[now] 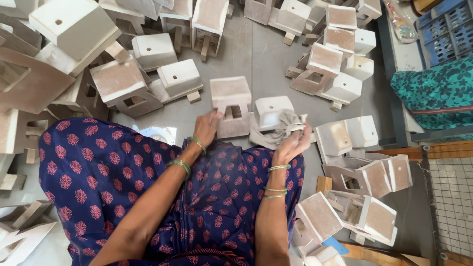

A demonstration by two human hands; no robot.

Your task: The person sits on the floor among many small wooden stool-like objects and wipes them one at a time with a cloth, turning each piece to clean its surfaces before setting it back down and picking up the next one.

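Only packaging I could spot was a clear plastic packet (400, 22) with colourful bits inside, lying at the top right beside a blue slatted crate (446, 29). No labels, signs or screens showed.

Left hand (206, 127) fingertips tucked behind the clay piece (231, 106), right hand (291, 144) palm smothered by grey cloth (281, 129), blue crate (446, 27) cropped at the edge

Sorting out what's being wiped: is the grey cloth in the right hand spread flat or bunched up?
Bunched up. The grey cloth sits crumpled in folds in the right hand, against a white square planter.
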